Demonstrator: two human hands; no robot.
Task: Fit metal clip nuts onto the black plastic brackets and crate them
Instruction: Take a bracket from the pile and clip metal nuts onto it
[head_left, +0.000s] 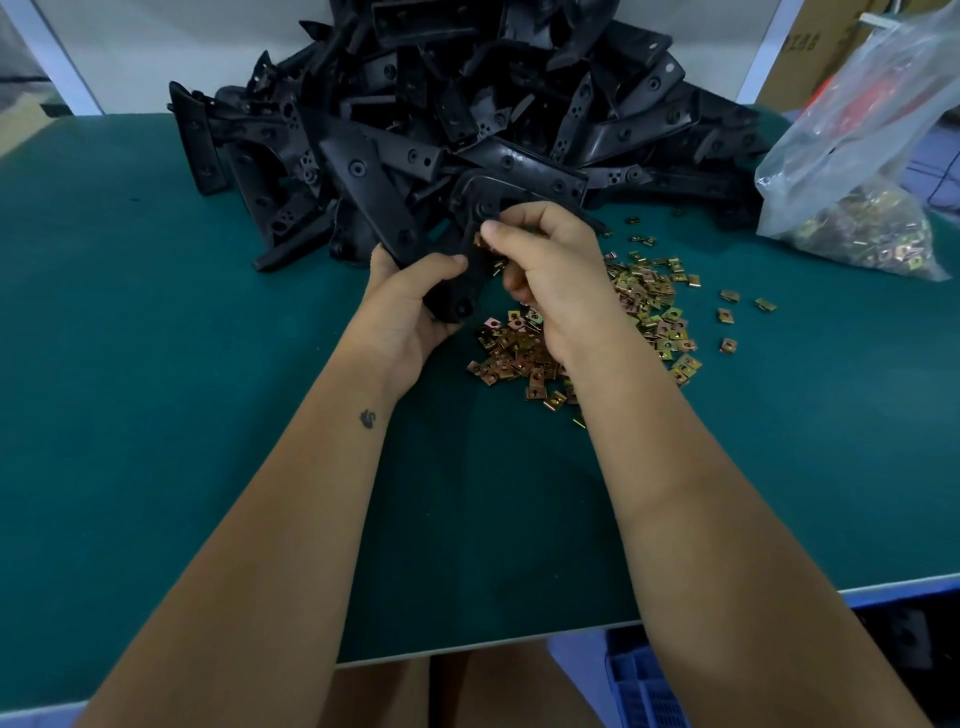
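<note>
Bracket (470, 270) gripped in left hand (410, 312), right hand (550, 270) fingers pinching clip nut (480, 240) against its edge

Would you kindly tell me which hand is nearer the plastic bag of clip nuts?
Right. The right hand is nearer the plastic bag; the left hand sits farther away.

Green-topped table (156, 415). Heap of black plastic brackets (441, 119) against far edge; loose metal clip nuts (649, 312) scattered right of centre; clear plastic bag (857, 171) of more nuts by right edge.
</note>
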